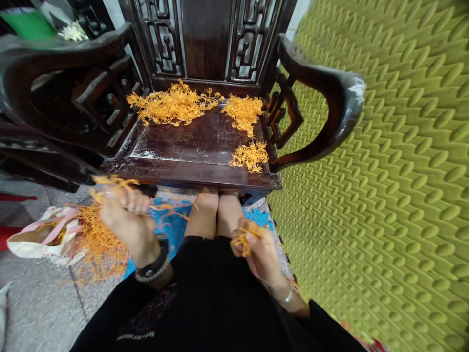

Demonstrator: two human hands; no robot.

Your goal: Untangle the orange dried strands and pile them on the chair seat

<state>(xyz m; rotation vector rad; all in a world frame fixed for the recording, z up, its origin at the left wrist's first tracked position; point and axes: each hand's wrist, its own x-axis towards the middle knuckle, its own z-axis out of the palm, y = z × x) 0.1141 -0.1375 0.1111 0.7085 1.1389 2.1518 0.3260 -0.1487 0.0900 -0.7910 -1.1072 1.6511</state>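
Below, both hands gripping orange strands, chair edge near

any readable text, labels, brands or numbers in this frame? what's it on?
Only one text shows: a line of pale print on the black garment over the person's lap, near the lower edge; too small and blurred to read.
Wooden chair, orange strands, cloth bag, wristwatch and green padded wall: no lettering visible.

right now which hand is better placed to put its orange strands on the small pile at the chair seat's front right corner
Probably the right hand. It holds a small tuft of orange strands almost straight below the small pile on the chair seat. The left hand grips a big bunch far to the other side.
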